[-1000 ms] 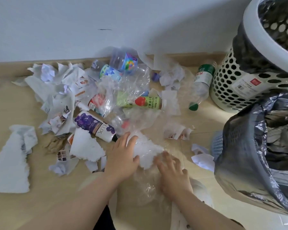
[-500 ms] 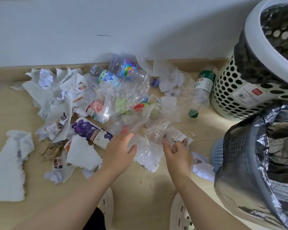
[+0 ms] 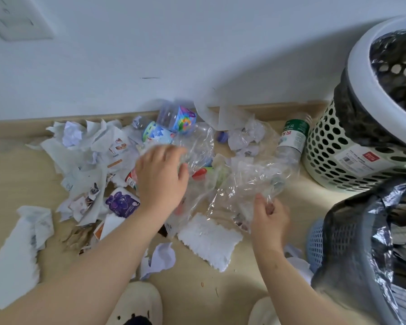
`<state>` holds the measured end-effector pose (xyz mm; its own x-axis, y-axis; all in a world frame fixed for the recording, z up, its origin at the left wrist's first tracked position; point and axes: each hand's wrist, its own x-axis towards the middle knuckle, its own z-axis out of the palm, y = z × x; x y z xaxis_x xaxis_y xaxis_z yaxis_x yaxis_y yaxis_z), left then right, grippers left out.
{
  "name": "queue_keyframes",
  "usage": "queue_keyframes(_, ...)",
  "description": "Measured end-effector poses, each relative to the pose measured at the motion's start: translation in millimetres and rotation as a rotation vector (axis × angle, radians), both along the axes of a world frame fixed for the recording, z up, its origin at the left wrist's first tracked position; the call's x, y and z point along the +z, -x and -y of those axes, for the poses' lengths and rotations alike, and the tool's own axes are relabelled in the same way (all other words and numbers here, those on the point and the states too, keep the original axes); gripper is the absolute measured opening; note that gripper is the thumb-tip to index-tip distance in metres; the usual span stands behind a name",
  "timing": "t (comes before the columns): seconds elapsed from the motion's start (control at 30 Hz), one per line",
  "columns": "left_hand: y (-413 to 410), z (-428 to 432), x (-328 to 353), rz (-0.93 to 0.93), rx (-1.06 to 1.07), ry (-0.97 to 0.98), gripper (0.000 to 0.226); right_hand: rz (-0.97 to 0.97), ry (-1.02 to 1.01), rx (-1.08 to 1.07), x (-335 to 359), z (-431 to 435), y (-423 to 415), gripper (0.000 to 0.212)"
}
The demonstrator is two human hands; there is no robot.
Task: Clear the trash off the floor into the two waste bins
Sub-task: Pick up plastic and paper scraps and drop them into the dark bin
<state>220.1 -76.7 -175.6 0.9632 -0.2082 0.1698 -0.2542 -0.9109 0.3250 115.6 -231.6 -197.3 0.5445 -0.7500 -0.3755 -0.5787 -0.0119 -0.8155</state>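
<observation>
Though clear, plastic wrap point(image 3: 244, 181) over bottle point(image 3: 291, 139).

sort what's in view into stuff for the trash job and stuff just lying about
Job: right hand pinching clear plastic wrap, left hand, green-label bottle, purple packet, torn paper, white bin, lined blue bin.
Lying about: slipper, wall plate.

wall point(image 3: 150, 43): pale, plain | wall plate point(image 3: 17, 19): top left | baseboard point(image 3: 274, 110): wood | floor point(image 3: 14, 165): light wood
</observation>
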Motion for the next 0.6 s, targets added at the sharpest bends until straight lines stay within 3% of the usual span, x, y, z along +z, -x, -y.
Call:
queue_keyframes(0.13,-25.6,4.3,-16.9,-0.582,0.119,-0.251,0.076,-0.065,0.002,0.064,-4.1,-1.9,1.4,0.045)
queue_keyframes(0.2,-23.2,2.1,-29.6,-0.708,0.104,-0.301,0.084,-0.089,0.005,0.075,-5.9,-1.3,3.1,0.045)
queue_keyframes(0.33,-6.4,-2.7,-35.6,-0.654,0.057,-0.106,0.076,-0.124,-0.001,0.081,-9.6,-3.5,6.4,0.044)
queue_keyframes(0.4,-2.8,-4.8,-29.9,-0.604,0.081,-0.029,0.062,-0.138,-0.005,0.100,-11.1,-5.4,8.1,0.043)
queue_keyframes(0.5,-2.0,-5.2,-17.0,-0.527,0.084,0.020,0.034,-0.144,-0.005,0.149,-8.0,-4.7,10.0,0.041)
queue_keyframes(0.6,5.6,-6.1,4.5,-0.491,0.082,0.011,0.022,-0.139,0.013,0.175,9.5,-2.4,13.0,0.039)
